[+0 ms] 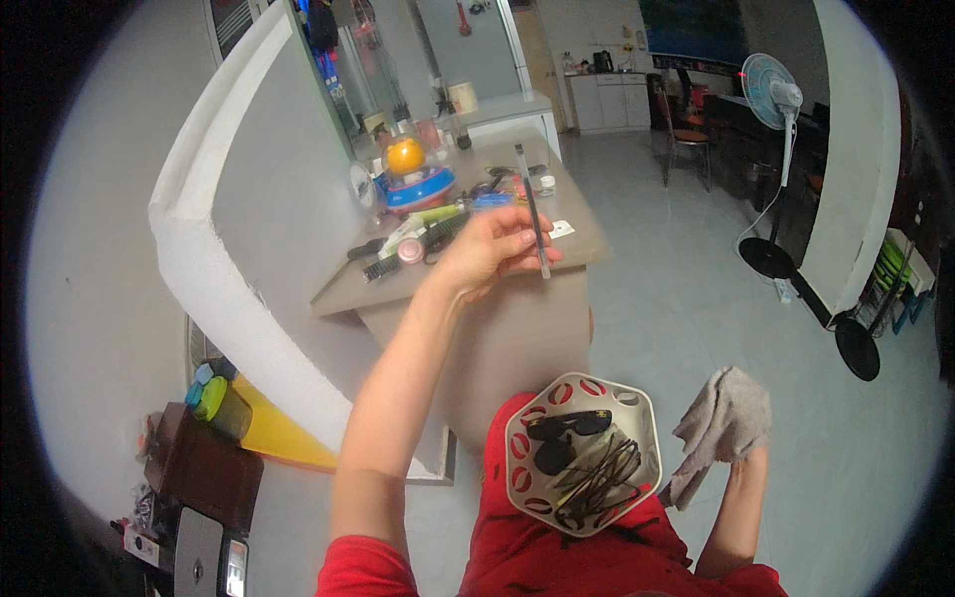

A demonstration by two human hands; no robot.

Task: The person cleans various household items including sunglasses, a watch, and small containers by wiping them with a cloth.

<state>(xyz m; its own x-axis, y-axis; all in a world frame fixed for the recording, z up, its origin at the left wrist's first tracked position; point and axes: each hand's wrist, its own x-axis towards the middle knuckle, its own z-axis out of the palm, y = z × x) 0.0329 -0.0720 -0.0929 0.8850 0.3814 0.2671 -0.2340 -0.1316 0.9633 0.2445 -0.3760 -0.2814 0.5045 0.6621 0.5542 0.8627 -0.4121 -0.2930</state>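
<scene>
My left hand (492,246) reaches forward over the near edge of a table (343,289). Its thumb and fingers grip a slim dark pen (531,201) with clear ends, held nearly upright. Down at the right, a crumpled grey cloth (727,418) is in my right hand (755,457) and covers most of it. Resting on my lap is a white six-sided plastic basket (647,425) with cut-out walls. Inside it are black sunglasses (571,424), a dark round item (554,457) and a tangle of dark cables (600,477).
Clutter on the table includes a hairbrush (380,267), a blue-rimmed device with an orange ball-like part (406,157) and a small white jar (548,184). A low wall (268,186) borders the left. Standing on the right are a pedestal fan (783,97) and a pillar (858,164).
</scene>
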